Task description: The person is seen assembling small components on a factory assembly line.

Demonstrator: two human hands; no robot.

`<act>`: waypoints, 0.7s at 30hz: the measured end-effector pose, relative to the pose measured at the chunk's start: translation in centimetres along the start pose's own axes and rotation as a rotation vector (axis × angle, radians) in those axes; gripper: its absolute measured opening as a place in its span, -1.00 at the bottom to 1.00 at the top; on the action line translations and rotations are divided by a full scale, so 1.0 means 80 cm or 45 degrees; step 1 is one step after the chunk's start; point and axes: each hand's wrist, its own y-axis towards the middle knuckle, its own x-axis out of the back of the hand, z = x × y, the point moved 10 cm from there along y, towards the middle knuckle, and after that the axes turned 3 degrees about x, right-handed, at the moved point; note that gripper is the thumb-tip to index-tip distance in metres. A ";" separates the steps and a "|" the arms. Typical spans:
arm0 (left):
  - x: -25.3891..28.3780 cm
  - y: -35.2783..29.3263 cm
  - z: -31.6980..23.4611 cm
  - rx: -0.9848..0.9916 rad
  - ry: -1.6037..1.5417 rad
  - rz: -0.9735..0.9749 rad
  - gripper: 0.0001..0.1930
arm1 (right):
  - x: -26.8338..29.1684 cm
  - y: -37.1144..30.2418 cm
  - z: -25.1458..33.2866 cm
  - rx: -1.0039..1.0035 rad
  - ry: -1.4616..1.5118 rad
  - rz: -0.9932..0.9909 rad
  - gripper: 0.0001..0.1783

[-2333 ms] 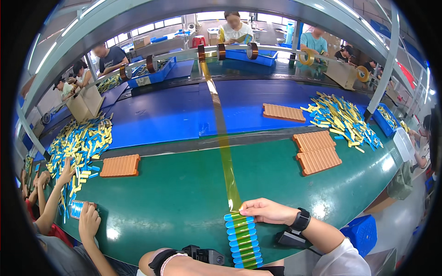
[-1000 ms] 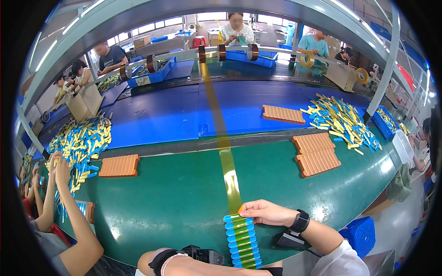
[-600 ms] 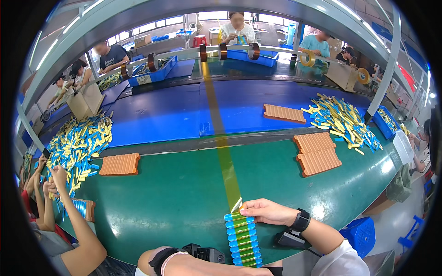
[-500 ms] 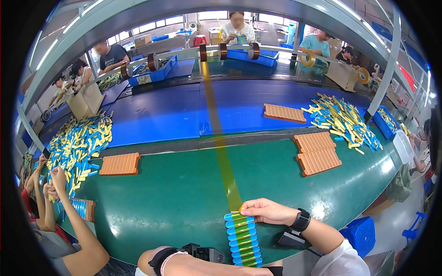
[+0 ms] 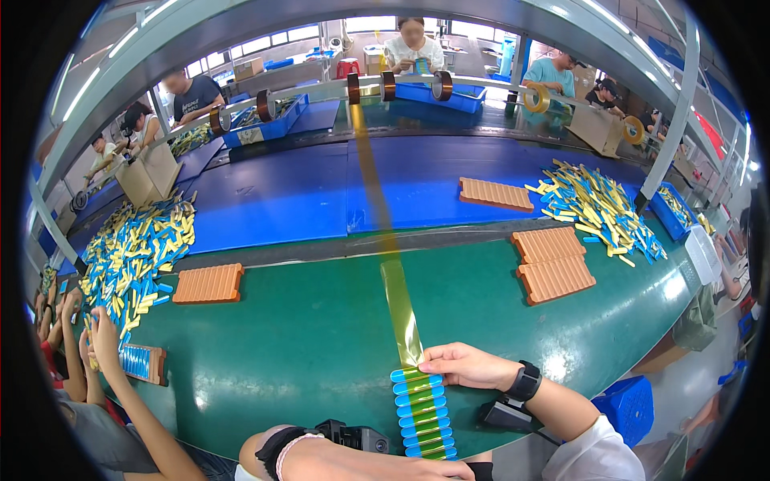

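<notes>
A row of slim blue rounded pieces (image 5: 407, 403) lies side by side near my lower edge, with a band of amber see-through tape running down its middle. My right hand (image 5: 457, 365) pinches the row's top end where the tape (image 5: 401, 305) meets it. From there the tape leads away over the green table; its near stretch is pale and glossy, with a distinct edge near the dark seam. My left forearm crosses the lower edge with black and pink bands on it; the hand itself lies outside the picture.
Orange ridged trays (image 5: 208, 284) lie left and right, beside heaps of blue and yellow pieces (image 5: 597, 210). A rail overhead carries tape rolls (image 5: 388, 87). Black devices (image 5: 357, 435) sit by the near edge. A co-worker's hands (image 5: 100, 341) work at left; other people sit beyond.
The tape's near stretch turned from taut and continuous to slack and glossy, with an edge now showing. My right hand has barely moved. The co-worker's hands at left dropped slightly.
</notes>
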 end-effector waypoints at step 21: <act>-0.009 0.000 0.001 0.008 0.053 0.063 -0.46 | 0.003 0.000 -0.002 -0.004 0.021 0.008 -0.77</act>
